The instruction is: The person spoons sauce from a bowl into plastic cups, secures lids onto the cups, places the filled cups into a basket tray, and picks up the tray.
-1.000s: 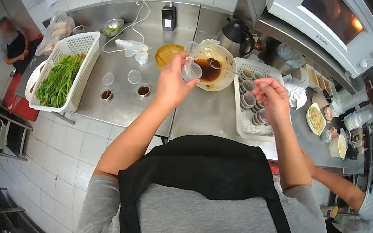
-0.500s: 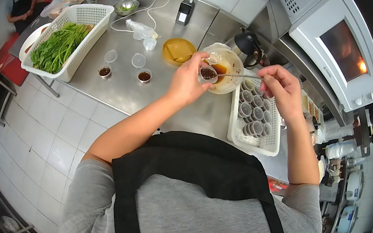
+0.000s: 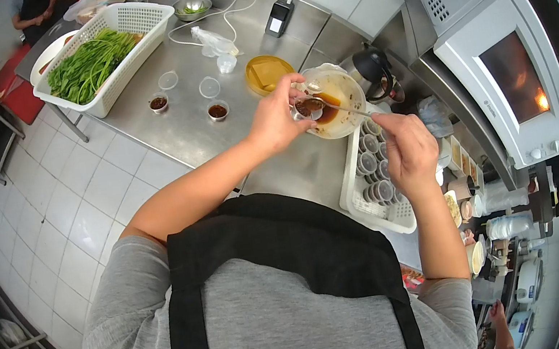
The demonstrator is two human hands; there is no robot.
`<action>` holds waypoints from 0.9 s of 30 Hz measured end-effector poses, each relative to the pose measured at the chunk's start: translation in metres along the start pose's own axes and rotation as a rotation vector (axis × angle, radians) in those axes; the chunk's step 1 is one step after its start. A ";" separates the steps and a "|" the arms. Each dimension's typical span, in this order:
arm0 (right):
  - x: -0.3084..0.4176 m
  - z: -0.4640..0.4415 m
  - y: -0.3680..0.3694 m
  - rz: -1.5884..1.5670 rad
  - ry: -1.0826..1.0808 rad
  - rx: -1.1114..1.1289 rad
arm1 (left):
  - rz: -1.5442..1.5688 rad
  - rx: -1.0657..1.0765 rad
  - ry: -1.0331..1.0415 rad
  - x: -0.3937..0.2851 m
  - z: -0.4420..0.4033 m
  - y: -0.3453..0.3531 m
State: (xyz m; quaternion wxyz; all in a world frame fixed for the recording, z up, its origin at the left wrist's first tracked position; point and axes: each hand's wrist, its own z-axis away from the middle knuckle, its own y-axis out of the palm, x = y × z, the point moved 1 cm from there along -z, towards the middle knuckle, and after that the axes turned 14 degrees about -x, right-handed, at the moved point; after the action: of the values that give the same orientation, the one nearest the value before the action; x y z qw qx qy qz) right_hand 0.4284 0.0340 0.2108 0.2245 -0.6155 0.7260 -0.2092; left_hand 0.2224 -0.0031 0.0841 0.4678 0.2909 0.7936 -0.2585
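Observation:
My left hand is closed around a small clear plastic sauce cup with dark sauce in it, held at the near left rim of a white tub. Brown liquid with dark bits shows inside that tub. My right hand pinches the handle of a metal spoon, whose bowl is at the cup's mouth. Two more filled sauce cups, one on the left and one nearer, stand on the steel table, with loose clear lids behind them.
Lidded cups fill much of a white basket beside the tub. A yellow lid, a black kettle and a microwave stand around. Leafy greens lie in a larger basket. Another person's arm shows lower right.
My right hand has moved left and slightly down, bringing the spoon's bowl into view at the cup's mouth. My left hand has barely moved. Another person's arm has appeared at lower right.

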 end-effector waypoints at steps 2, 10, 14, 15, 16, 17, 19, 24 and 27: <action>-0.001 0.003 -0.001 0.000 0.034 -0.020 | 0.004 -0.002 0.016 0.001 -0.001 0.001; -0.003 0.017 -0.011 0.080 0.371 -0.164 | 0.054 0.011 -0.036 0.007 -0.003 0.003; -0.020 0.029 -0.004 0.163 0.373 -0.166 | 0.026 -0.026 -0.038 0.014 0.000 0.000; -0.027 0.034 0.003 0.193 0.330 -0.140 | 0.040 -0.039 -0.026 0.020 0.003 -0.001; -0.037 0.041 0.013 0.223 0.287 -0.113 | 0.054 -0.051 -0.015 0.025 0.006 -0.003; -0.046 0.047 0.023 0.252 0.242 -0.087 | 0.047 -0.046 -0.014 0.030 0.009 -0.004; -0.063 0.059 0.045 0.296 0.223 -0.040 | 0.032 -0.037 -0.013 0.040 0.017 -0.010; -0.086 0.079 0.089 0.395 0.272 0.043 | 0.010 -0.042 -0.031 0.075 0.043 -0.029; -0.077 0.082 0.103 0.442 0.409 0.161 | -0.045 -0.058 -0.057 0.094 0.053 -0.041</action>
State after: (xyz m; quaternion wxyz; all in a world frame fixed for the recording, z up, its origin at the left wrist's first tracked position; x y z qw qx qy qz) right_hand 0.4048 0.1238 0.0903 0.1621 -0.3679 0.8534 -0.3318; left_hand 0.1884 -0.0474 -0.0171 0.4925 0.2517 0.7935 -0.2540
